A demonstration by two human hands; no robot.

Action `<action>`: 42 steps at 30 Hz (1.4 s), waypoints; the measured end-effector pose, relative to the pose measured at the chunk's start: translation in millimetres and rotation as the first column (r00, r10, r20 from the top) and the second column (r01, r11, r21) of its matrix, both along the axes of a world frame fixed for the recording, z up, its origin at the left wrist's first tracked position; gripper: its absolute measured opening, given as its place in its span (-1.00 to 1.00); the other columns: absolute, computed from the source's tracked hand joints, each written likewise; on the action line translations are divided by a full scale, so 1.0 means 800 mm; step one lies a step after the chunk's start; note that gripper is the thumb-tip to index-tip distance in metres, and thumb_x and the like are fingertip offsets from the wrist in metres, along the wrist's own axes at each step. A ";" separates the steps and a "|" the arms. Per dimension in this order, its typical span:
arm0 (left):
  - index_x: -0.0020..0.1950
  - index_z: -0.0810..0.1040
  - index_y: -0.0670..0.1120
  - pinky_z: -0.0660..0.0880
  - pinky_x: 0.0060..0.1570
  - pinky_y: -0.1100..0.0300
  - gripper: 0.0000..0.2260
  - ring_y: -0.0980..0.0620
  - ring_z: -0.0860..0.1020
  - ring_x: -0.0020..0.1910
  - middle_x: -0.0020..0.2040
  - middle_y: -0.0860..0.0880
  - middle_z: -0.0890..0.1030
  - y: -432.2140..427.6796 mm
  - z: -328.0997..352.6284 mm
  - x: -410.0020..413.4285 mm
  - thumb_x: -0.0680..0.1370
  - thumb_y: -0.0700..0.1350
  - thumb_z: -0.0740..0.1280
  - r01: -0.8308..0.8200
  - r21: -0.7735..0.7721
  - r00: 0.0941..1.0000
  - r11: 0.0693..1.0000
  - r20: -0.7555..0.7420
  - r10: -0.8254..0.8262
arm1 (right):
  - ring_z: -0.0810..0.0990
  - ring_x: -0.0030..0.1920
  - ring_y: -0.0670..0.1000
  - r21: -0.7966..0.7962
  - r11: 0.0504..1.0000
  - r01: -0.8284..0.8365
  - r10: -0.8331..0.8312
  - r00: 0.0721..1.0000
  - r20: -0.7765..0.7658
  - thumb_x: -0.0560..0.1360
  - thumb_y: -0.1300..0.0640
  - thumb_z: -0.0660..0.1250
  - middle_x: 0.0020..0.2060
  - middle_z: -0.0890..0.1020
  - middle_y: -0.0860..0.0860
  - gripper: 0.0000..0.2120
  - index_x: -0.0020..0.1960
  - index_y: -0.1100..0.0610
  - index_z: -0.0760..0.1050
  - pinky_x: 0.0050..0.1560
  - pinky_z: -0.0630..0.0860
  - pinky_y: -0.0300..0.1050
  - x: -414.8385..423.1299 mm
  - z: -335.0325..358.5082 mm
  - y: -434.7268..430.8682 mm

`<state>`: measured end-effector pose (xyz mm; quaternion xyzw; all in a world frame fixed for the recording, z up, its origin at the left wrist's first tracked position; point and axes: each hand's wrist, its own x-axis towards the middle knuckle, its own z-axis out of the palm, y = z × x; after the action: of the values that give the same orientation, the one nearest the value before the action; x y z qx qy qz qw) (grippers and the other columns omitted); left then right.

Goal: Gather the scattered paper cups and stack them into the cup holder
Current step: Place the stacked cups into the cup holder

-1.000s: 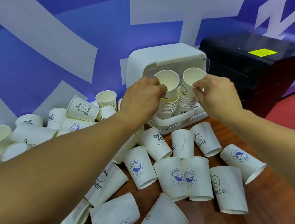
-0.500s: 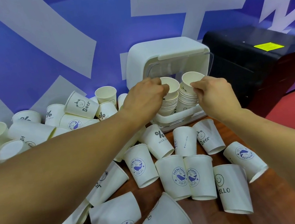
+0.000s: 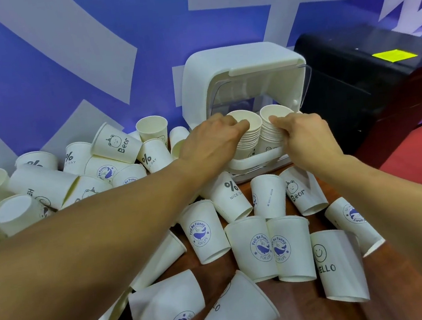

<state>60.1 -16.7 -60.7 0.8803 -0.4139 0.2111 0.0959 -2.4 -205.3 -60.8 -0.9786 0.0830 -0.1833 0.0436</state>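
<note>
1. The left hand [image 3: 210, 141] and the right hand [image 3: 305, 135] are sitting lower than a second ago. Both are reaching into the mouth of the white cup holder [image 3: 240, 60] at the back of the worktop [image 3: 316, 311].
2. The two top cups were standing tall above the piles a second ago. Now they are sitting deep in the left stack [image 3: 248, 139] and the right stack [image 3: 270, 131], side by side inside the holder.
3. The left fingers [image 3: 237, 126] are curling over the near rim of the left stack's top cup and gripping it. The right fingers [image 3: 279, 122] are pinching the rim of the right stack's top cup in the same way.
4. The loose cups [image 3: 252, 247] are lying on their sides across the worktop in front of the holder, much as before.
5. The holder's front rail is hiding the lower part of both stacks.
6. The left forearm is covering several cups in the heap on the left.
7. The picture's left and bottom edges are cutting off more cups, and the right edge is cutting off the black box [image 3: 367, 82] beside the holder.
</note>
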 end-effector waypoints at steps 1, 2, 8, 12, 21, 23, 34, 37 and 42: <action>0.31 0.43 -0.12 0.39 -0.10 0.09 -0.68 -0.09 0.46 0.10 0.12 -0.12 0.57 0.000 -0.002 -0.001 0.57 -0.31 0.22 0.005 0.000 1.000 1.000 0.005 -0.005 | 0.59 0.02 0.19 -0.001 1.000 0.003 -0.003 1.000 -0.003 0.59 0.28 0.23 0.10 0.64 0.16 -0.56 0.44 0.06 0.41 0.08 0.55 0.06 0.000 -0.002 0.000; 0.30 0.44 -0.12 0.36 -0.12 0.11 -0.69 -0.09 0.46 0.09 0.10 -0.12 0.57 0.000 -0.003 -0.002 0.56 -0.31 0.23 0.010 -0.001 1.000 1.000 0.004 -0.010 | 0.59 0.03 0.19 0.001 1.000 0.008 -0.008 1.000 -0.005 0.58 0.28 0.23 0.11 0.64 0.16 -0.55 0.44 0.05 0.40 0.09 0.55 0.06 0.000 -0.004 0.001; 0.31 0.45 -0.10 0.45 0.05 0.10 -0.68 -0.09 0.45 0.21 0.27 -0.11 0.54 0.007 -0.003 -0.011 0.57 -0.28 0.28 0.006 0.018 1.000 1.000 -0.031 -0.006 | 0.54 -0.01 0.22 -0.067 0.998 0.005 -0.009 0.998 -0.054 0.57 0.26 0.23 0.11 0.59 0.20 -0.64 0.36 0.14 0.39 -0.02 0.54 0.08 -0.012 -0.002 0.013; 0.51 0.27 0.01 0.42 0.26 0.00 -0.37 -0.14 0.36 0.38 0.50 -0.10 0.31 0.033 0.003 -0.029 0.49 -0.24 0.41 -0.013 0.031 0.997 0.999 -0.075 0.015 | 0.45 0.15 0.24 -0.104 0.995 0.011 -0.014 1.000 -0.023 0.53 0.18 0.32 0.34 0.44 0.16 -0.50 0.43 0.15 0.29 0.10 0.50 0.13 -0.028 0.009 0.038; 0.39 0.42 0.02 0.47 0.10 0.01 -0.58 -0.11 0.46 0.24 0.34 -0.04 0.45 0.151 0.046 -0.101 0.53 -0.11 0.34 -0.180 -0.005 0.983 0.984 -0.026 0.180 | 0.47 0.17 0.23 -0.112 0.962 -0.251 0.260 0.962 0.083 0.52 0.13 0.31 0.22 0.54 0.17 -0.58 0.37 0.15 0.42 0.15 0.45 0.11 -0.075 0.067 0.181; 0.35 0.47 0.02 0.51 0.08 0.00 -0.63 -0.11 0.49 0.20 0.30 -0.04 0.49 0.191 0.057 -0.119 0.54 -0.08 0.33 -0.221 -0.004 0.975 0.975 -0.015 0.221 | 0.48 0.17 0.24 -0.116 0.946 -0.302 0.312 0.947 0.080 0.53 0.13 0.31 0.21 0.54 0.18 -0.58 0.37 0.16 0.43 0.13 0.46 0.11 -0.087 0.076 0.213; 0.31 0.50 0.05 0.46 0.01 0.02 -0.70 -0.09 0.51 0.18 0.29 -0.01 0.50 0.416 0.102 -0.178 0.57 -0.02 0.31 -0.579 0.005 0.812 0.815 -0.088 0.577 | 0.48 0.18 0.17 -0.103 0.882 -0.460 0.467 0.883 0.051 0.56 0.08 0.25 0.18 0.53 0.08 -0.61 0.37 0.11 0.42 0.03 0.48 0.05 -0.118 0.117 0.359; 0.30 0.50 0.04 0.44 -0.04 0.05 -0.71 -0.10 0.54 0.13 0.26 -0.02 0.52 0.461 0.105 -0.178 0.57 -0.02 0.31 -0.651 -0.007 0.755 0.759 -0.110 0.646 | 0.50 0.15 0.16 -0.097 0.866 -0.490 0.496 0.867 0.042 0.57 0.07 0.24 0.16 0.54 0.07 -0.63 0.36 0.10 0.43 0.01 0.48 0.02 -0.114 0.119 0.398; 0.26 0.53 0.05 0.47 0.07 0.00 -0.73 -0.12 0.55 0.14 0.25 -0.02 0.56 0.521 0.094 -0.153 0.56 -0.04 0.34 -0.711 -0.053 0.690 0.701 -0.247 0.681 | 0.52 0.16 0.12 -0.073 0.832 -0.550 0.550 0.835 -0.017 0.57 0.03 0.25 0.22 0.54 0.04 -0.62 0.37 0.07 0.42 0.07 0.47 0.00 -0.087 0.104 0.460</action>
<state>-62.3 400.1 14.5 0.9790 -0.0197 0.1674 0.1146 -72.0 162.9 22.1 -0.9616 -0.2088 -0.1686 0.0578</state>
